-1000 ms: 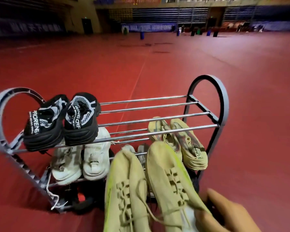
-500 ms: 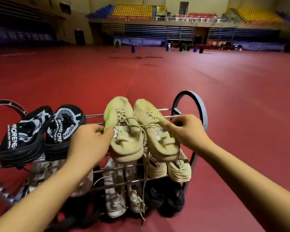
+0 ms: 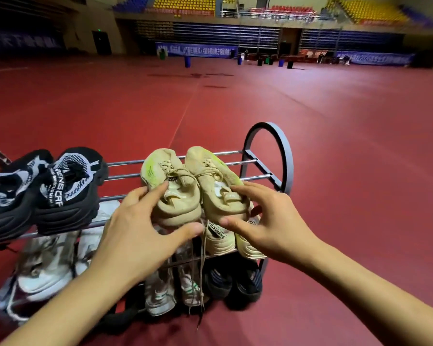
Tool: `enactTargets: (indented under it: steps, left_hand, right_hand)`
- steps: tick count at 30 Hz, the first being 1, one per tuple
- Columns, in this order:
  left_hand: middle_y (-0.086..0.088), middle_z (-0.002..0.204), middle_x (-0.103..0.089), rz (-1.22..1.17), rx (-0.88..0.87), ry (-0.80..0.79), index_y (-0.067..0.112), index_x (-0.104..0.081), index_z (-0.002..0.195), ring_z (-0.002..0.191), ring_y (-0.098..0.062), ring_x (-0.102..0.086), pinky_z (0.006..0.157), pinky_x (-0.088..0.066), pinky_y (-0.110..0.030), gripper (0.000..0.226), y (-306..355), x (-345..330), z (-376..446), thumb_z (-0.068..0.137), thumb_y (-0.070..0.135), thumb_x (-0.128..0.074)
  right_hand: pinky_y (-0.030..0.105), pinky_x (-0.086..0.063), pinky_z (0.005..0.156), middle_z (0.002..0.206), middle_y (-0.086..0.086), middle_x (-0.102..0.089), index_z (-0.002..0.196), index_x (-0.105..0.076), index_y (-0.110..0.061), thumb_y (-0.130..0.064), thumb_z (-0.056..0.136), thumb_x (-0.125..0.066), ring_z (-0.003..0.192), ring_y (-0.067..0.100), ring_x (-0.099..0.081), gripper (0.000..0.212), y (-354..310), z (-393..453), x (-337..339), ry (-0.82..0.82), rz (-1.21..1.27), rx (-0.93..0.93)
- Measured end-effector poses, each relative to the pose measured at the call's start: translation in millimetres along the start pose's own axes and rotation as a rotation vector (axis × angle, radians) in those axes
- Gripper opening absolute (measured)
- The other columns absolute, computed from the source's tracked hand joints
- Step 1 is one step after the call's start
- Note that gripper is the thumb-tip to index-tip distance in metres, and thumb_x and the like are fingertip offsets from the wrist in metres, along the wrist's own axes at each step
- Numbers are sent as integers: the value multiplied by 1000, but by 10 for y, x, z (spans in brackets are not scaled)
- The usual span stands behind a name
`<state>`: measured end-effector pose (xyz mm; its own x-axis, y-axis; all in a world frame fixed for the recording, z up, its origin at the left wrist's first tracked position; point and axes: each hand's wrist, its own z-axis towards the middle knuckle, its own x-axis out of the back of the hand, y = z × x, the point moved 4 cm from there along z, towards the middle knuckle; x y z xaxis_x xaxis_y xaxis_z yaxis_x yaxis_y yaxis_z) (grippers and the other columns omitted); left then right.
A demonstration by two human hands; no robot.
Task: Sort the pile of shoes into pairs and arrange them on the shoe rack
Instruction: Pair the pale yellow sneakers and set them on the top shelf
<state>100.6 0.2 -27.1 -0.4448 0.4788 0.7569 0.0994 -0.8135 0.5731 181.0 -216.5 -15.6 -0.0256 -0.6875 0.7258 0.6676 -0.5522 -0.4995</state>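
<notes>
Beige pair: two beige lace-up shoes (image 3: 195,186) lie side by side on the top tier of the shoe rack (image 3: 268,156), right of centre, toes pointing away, heels at the front rail; a loose lace hangs down from them past the tiers below.
Left hand (image 3: 140,226): grip open, fingers spread; index fingertip touches the left beige shoe near its collar, thumb reaches under the heel.
Right hand (image 3: 268,221): grip open, fingers spread over the heel of the right beige shoe; whether they touch it, I cannot tell.
Black pair: black-and-white knit sneakers (image 3: 43,193) sit on the same top tier at the left end, well apart from the beige pair.
Middle tier: a white pair (image 3: 53,265) at left, blurred; another beige pair (image 3: 233,238) at right, directly beneath the hands.
Bottom tier: white shoes with green marks (image 3: 170,290) in the middle, dark shoes (image 3: 235,283) to their right.
Floor: red sports-hall floor (image 3: 335,146) around the rack.
</notes>
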Motion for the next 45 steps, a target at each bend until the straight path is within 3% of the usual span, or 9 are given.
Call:
enactTargets:
  steps: [3,6,10,19,24,32,38,42,45]
  left_hand:
    - [10,138,-57,23,-63,71,37,-55,137,121,-20,-58,100,-47,-38,92,112,-44,32,55,75,-74]
    - [14,122,-67,-42,-74,126,33,-67,125,110,-18,-64,85,-44,-30,75,212,-59,109,58,60,-84]
    - [5,115,-73,-108,-51,119,28,-70,120,111,-24,-64,91,-48,-34,70,366,-204,251,57,55,-87]
    - [4,105,-74,-181,-35,97,30,-71,114,101,-18,-62,81,-41,-24,66,529,-433,423,57,57,-87]
    - [5,103,-73,-187,-59,81,29,-70,110,101,-21,-65,86,-50,-29,59,653,-563,421,59,53,-87]
    - [8,116,-69,-195,-108,37,28,-66,121,108,-19,-63,94,-50,-37,63,574,-531,405,65,50,-84]
    - [7,119,-65,-152,-69,54,33,-58,124,112,-24,-59,95,-45,-36,58,659,-622,463,72,47,-79]
    - [7,140,-52,-161,-148,2,31,-43,142,127,-19,-50,103,-40,-33,74,583,-644,404,77,45,-74]
    - [3,148,-42,-227,-193,158,25,-43,143,137,-16,-38,114,-31,-32,71,544,-534,214,79,35,-73]
  right_hand:
    - [22,-53,88,124,-9,-69,123,-70,-19,-43,74,-82,110,4,-64,55,-12,3,35,77,18,36]
    - [33,-58,82,115,0,-74,110,-76,-15,-39,75,-82,107,11,-67,43,46,37,162,211,20,54]
    - [37,-56,71,101,5,-75,100,-76,-13,-33,76,-83,86,18,-70,32,131,51,275,317,-40,76]
    - [47,-59,71,99,14,-73,94,-74,-5,-18,71,-85,88,34,-70,28,375,-31,370,345,-229,14]
    - [41,-53,71,97,6,-73,91,-73,-8,-34,75,-81,84,35,-59,33,432,-27,331,342,-402,39]
    - [40,-49,69,103,4,-72,89,-71,-10,-47,74,-77,82,33,-53,40,441,24,329,294,-520,22]
    - [35,-44,75,106,6,-64,99,-68,-12,-30,73,-83,92,33,-56,35,517,24,228,331,-361,-68]
    - [35,-46,78,113,8,-59,109,-66,-14,-32,77,-80,102,32,-57,39,561,-36,225,290,-310,-76]
    - [36,-42,89,122,14,-52,123,-62,-14,-35,78,-75,110,35,-52,51,445,-112,248,324,-291,-70]
